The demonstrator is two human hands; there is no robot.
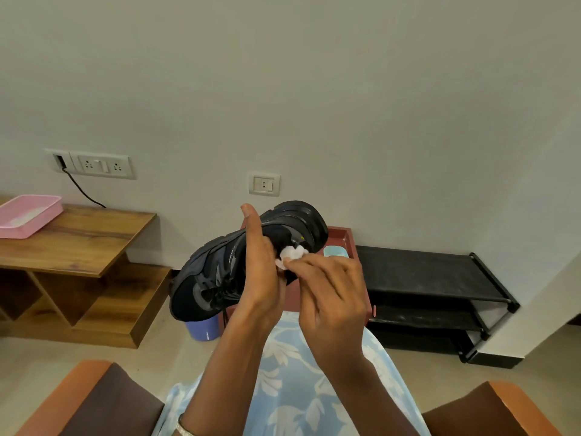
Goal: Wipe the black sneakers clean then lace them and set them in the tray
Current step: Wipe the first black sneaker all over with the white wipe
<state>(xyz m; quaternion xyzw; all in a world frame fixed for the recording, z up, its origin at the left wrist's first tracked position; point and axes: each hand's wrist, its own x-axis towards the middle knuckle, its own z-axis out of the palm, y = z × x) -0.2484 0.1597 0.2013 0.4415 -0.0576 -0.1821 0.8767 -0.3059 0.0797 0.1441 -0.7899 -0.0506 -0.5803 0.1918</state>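
My left hand holds a black sneaker up in the air, tilted with its toe down to the left and its heel and sole up to the right. Its fingers go behind the shoe and the thumb points up. My right hand pinches a small white wad of tissue and presses it against the sneaker's side near the heel. Loose black laces hang at the shoe's front. A dark red tray lies on the floor behind the shoe, mostly hidden by it and my hands.
A pale teal object sits in the red tray. A blue cup stands on the floor below the shoe. A black shoe rack is at right, a wooden shelf unit with a pink tray at left. Chair armrests flank my lap.
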